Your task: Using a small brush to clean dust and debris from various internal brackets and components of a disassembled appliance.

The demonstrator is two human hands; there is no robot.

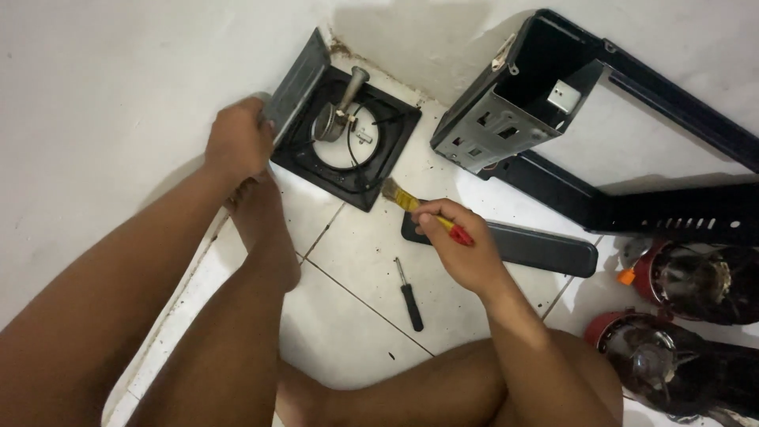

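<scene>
A: Nearest the camera, what shows?

B: Bare legs, cut off by the lower edge, over a white tiled floor (348, 316). A small black-handled screwdriver (409, 294) lies loose on the tiles between the knees, touched by nothing.

A: And the hands?

B: The right hand (462, 249) is closed around a small paintbrush (423, 209) with a yellow and red handle; the fingers hide most of the handle, and the bristles point toward the black square panel (348, 126). Just behind the hand lies a flat dark cover strip (522, 245), its near end hidden by the knuckles.

A: The left?

B: The left hand (237, 142) is clamped on the panel's edge, holding the panel against the wall (118, 87). Its fingertips are out of sight behind the rim. Inside the panel there is a round opening, a metal burner tube (341, 103) and thin wires; finer detail is hard to make out.

A: Farther off?

B: A dark metal frame (585, 119) leans in the corner, running out of view on the right. At the right edge two red-rimmed canister-like things (680, 316) are cut off and too dim to identify.
</scene>
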